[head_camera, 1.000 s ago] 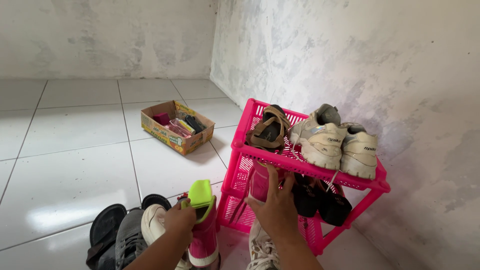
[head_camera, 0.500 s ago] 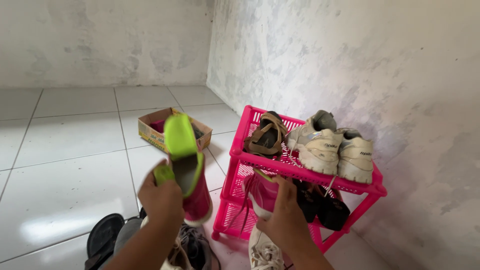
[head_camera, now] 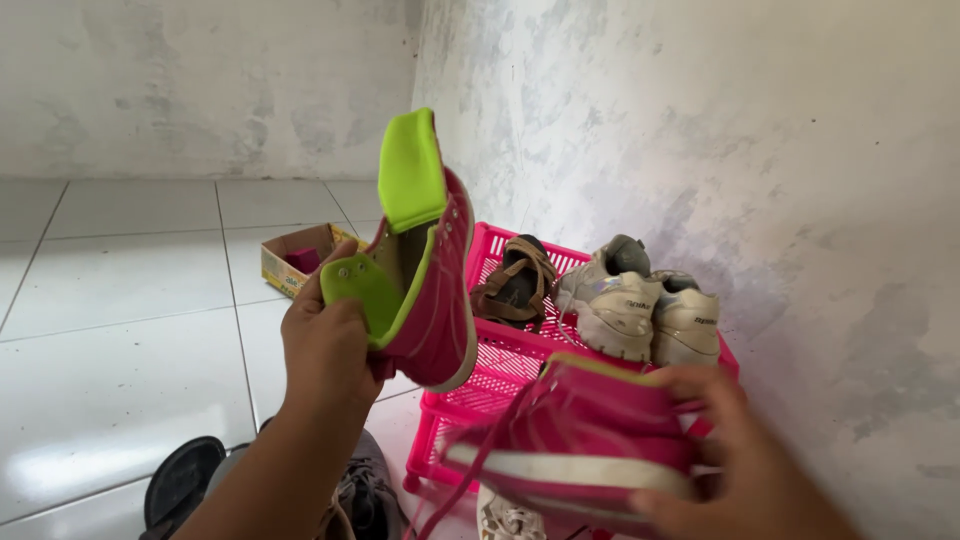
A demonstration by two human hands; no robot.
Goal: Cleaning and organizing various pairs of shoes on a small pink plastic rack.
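Cardboard box (head_camera: 300, 262) behind L-hand (head_camera: 325, 340) sneaker (head_camera: 425, 270).

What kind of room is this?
Probably a bare corner of a home: white floor tiles, stained plaster wall, and a pink shoe rack of worn footwear. Each hand holds a pink shoe.

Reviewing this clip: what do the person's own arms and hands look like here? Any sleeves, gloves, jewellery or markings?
Both are bare. The left hand and its forearm show no sleeve, glove, watch or bracelet up to the bottom edge of the picture. The right hand is likewise ungloved, with no ring visible on the fingers; its wrist is cut off at the frame edge. No markings show on either, though the right one is motion-blurred.
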